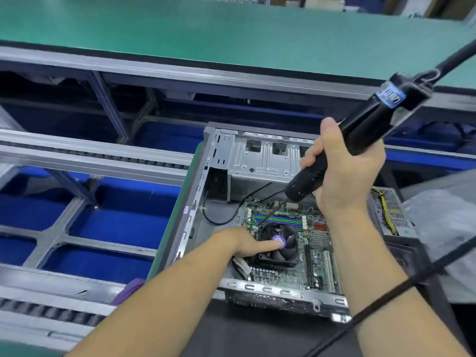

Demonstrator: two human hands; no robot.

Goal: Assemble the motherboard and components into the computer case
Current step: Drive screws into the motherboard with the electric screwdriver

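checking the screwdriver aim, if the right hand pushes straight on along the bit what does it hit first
Probably the far-left corner of the fan on the board: the right hand angles the screwdriver down-left, tip about there. Depth is unclear.

Green motherboard (296, 243) inside open case (219, 161)

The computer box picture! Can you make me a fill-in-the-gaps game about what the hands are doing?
1. The right hand grips a black electric ____.
2. The left hand presses a finger on the round sticker in the middle of the ____.
3. The motherboard lies inside the metal ____.

Missing words: screwdriver; fan; case
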